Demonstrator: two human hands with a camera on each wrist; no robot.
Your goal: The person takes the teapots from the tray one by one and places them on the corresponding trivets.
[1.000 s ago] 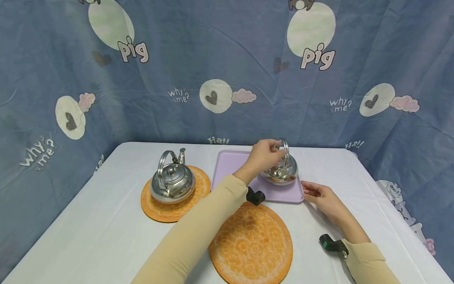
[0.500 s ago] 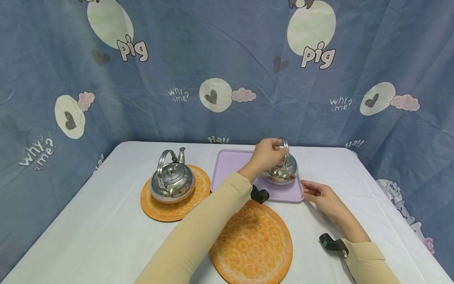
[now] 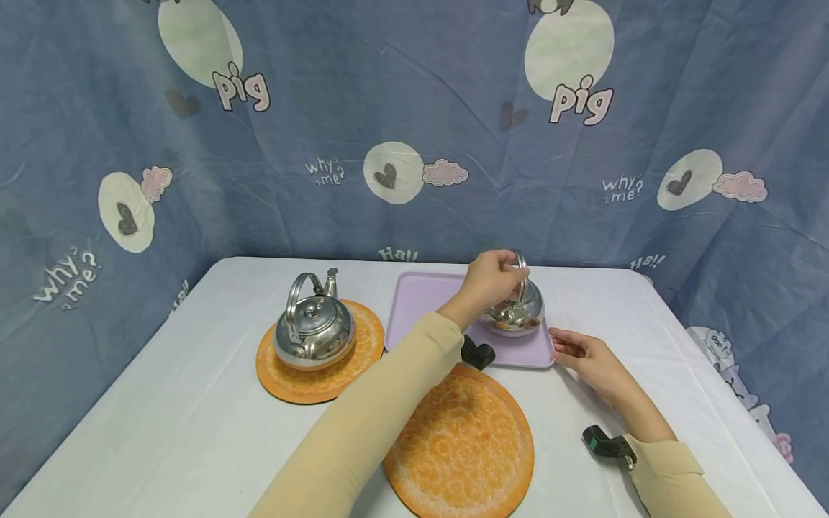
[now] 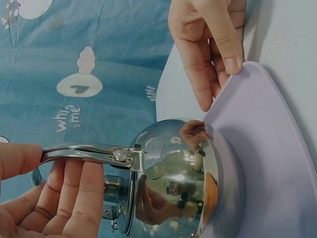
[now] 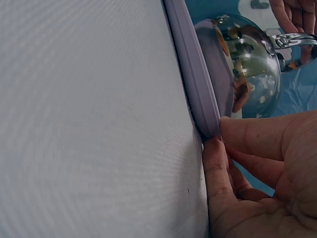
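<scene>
My left hand (image 3: 488,282) is at the handle of a shiny steel kettle (image 4: 163,188). In the left wrist view its fingers (image 4: 74,198) pass under the kettle's handle (image 4: 89,154), with the thumb against the other side. The kettle stands upright on the right part of a lilac tray (image 3: 421,306). My right hand (image 3: 592,363) pinches the tray's near right corner; the right wrist view shows the thumb (image 5: 252,136) on the rim and a finger at its outer side. A second steel kettle (image 3: 316,338) sits on an orange round mat (image 3: 369,331) at the left.
Another orange round mat (image 3: 460,446) lies in front of the tray, partly behind the left sleeve (image 3: 382,410). A white cloth (image 3: 162,403) covers the table. Behind it hangs a blue printed curtain (image 3: 414,93).
My left hand has shifted slightly to the right at the kettle's handle. The right hand, tray and both kettles have stayed in place.
</scene>
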